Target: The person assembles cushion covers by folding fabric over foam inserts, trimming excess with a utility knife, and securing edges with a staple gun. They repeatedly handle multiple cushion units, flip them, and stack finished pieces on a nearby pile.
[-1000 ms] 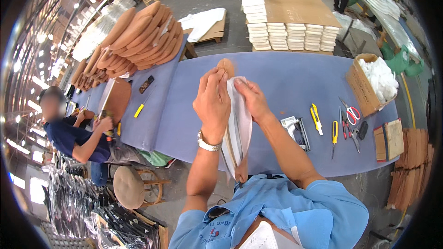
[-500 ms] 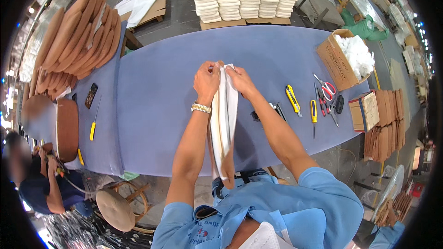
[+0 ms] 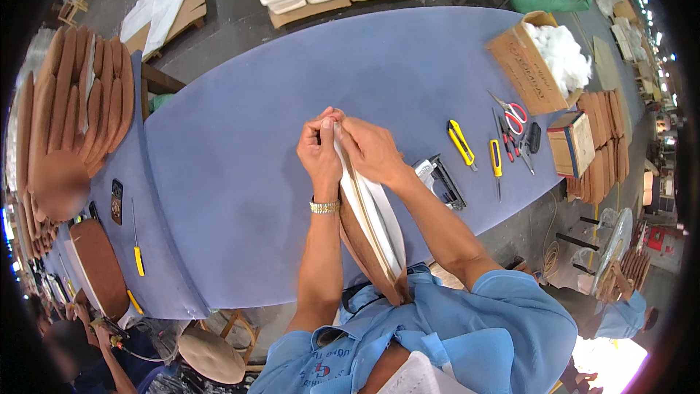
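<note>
A long brown cushion cover (image 3: pixel 362 237) with white edges and a tan strip like a zipper along its opening stretches between my hands and my waist. At its far end my left hand (image 3: pixel 321 149) is closed, thumb and fingers pinching the end. My right hand (image 3: pixel 370 149) presses against the left, its fingers also closed on that end. The fingertips hide exactly what is pinched. Right of my right forearm, a silver and black staple gun (image 3: pixel 443 182) lies on the blue padded table (image 3: pixel 240 138).
On the table's right lie a yellow cutter (image 3: pixel 461 144), a yellow screwdriver (image 3: pixel 496 160), red-handled scissors (image 3: pixel 516 118) and pliers (image 3: pixel 525 152). A carton (image 3: pixel 526 66) of white stuffing stands behind them. Brown cushions (image 3: pixel 80 102) are stacked at left, near a phone (image 3: pixel 117 201). A co-worker (image 3: pixel 102 350) is at lower left.
My hands have come together at the cover's end, where they were slightly apart. The cover now slants toward my right side. The view has shifted, and more of the staple gun shows.
</note>
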### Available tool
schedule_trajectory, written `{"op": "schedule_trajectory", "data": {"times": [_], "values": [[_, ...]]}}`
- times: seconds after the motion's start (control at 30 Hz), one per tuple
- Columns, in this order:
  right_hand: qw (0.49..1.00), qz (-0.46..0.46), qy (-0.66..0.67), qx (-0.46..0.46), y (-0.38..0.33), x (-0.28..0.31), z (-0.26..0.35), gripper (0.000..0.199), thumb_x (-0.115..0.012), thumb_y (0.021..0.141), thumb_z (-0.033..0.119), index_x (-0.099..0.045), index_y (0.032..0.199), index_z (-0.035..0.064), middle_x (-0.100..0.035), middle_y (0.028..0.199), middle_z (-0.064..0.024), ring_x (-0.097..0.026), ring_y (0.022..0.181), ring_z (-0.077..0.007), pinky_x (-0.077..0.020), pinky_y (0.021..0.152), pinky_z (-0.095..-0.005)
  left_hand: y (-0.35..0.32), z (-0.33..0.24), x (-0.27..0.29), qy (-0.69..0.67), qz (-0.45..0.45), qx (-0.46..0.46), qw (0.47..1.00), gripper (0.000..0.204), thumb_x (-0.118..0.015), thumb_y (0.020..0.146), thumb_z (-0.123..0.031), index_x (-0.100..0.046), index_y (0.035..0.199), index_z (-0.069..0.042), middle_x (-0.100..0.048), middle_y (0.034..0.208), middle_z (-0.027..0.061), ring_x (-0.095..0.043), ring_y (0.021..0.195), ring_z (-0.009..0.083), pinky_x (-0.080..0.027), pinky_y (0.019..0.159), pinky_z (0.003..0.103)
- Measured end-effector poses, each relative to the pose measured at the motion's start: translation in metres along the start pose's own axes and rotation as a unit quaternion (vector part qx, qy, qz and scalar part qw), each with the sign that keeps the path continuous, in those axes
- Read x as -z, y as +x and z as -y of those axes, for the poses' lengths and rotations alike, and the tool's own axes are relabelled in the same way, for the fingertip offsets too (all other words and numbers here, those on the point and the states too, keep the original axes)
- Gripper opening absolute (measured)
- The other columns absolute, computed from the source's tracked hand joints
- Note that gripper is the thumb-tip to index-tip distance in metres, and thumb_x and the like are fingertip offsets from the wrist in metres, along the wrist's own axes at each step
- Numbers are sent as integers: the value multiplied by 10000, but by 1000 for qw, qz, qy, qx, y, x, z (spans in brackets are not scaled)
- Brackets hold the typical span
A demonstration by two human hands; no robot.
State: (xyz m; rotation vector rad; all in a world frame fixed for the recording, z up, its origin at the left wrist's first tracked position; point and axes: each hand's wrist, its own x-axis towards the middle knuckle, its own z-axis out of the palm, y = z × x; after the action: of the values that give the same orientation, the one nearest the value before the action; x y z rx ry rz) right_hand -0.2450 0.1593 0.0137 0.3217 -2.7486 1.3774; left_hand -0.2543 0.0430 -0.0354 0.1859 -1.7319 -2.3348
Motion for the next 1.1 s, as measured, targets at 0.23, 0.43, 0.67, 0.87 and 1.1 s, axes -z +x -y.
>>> {"op": "schedule_trajectory", "data": {"times": [0.23, 0.43, 0.67, 0.87, 1.1], "values": [[975, 123, 185, -7, -15, -9, 1, 260, -594, 1003, 216, -603, 1122, -15, -685, 927, -104, -663, 821, -289, -509, 726, -418, -12, -7, 36, -57, -44, 3, 997, 170, -598, 1048, -136, -649, 923, -32, -740, 1023, 113, -640, 1193, 271, -342, 1207, 496], [919, 26, 388, -72, 13, -45, -22, 443, -541, 1047, 251, -556, 1447, 61, -514, 1498, -147, -464, 1400, -274, -330, 1183, -428, -21, -18, 50, -43, -54, -16, 997, 153, -612, 1033, -146, -649, 924, -44, -736, 1019, 119, -648, 1155, 252, -325, 1224, 512], [916, 141, 376, -11, 29, -79, -13, 377, -527, 1023, 225, -594, 1337, 27, -502, 1525, -179, -354, 1513, -342, -277, 1223, -485, -30, -23, 72, -35, -73, -19, 997, 144, -611, 1027, -134, -646, 919, -45, -737, 1022, 132, -660, 1136, 237, -334, 1228, 521], [924, 105, 365, -34, 27, -97, 2, 329, -564, 1007, 151, -568, 1314, 34, -550, 1454, -167, -376, 1496, -336, -277, 1221, -481, -31, -30, 89, 19, -84, 10, 996, 184, -584, 1044, -151, -674, 964, -11, -735, 1081, 168, -671, 1123, 237, -371, 1205, 516], [937, 100, 333, -26, 25, -101, 7, 374, -571, 1006, 129, -541, 1364, 26, -517, 1488, -183, -401, 1470, -326, -290, 1216, -454, 53, -51, 103, 34, -6, 82, 996, 368, -459, 1104, -250, -704, 1183, 13, -647, 1362, 174, -558, 1330, 308, -368, 1188, 461]]}}
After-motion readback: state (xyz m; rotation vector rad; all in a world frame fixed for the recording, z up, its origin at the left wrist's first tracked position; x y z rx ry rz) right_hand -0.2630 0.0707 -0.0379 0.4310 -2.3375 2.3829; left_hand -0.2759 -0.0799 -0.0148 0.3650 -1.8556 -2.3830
